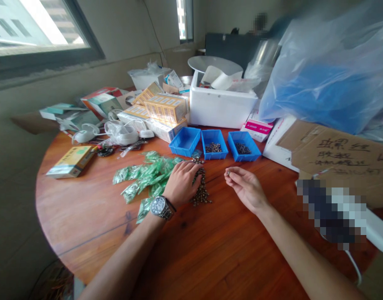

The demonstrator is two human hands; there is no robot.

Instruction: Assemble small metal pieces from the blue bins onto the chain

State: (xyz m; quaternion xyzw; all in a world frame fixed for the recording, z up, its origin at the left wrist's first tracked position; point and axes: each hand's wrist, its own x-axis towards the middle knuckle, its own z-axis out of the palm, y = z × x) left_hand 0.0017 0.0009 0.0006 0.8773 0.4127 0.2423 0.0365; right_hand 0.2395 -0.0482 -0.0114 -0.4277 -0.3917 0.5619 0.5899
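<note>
My left hand (182, 183), with a watch (160, 207) on its wrist, lies over the left side of a pile of small metal pieces (202, 193). Its fingers are spread loosely and partly hide the pile. To the right, my right hand (246, 187) is raised a little and pinches one small metal piece (228, 172) between thumb and fingertips. Green-printed plastic packets (156, 173) are heaped left of my left hand. Behind the hands stand three blue bins: the left bin (185, 141) looks bare inside, while the middle bin (214, 144) and right bin (244, 146) hold small pieces.
A white foam box (222, 106) stands behind the bins. Yellow cartons (164, 109) and tangled white cables (121, 132) fill the back left. A yellow box (71, 161) lies near the left edge. Cardboard (341, 154) and a plastic bag (325, 91) crowd the right.
</note>
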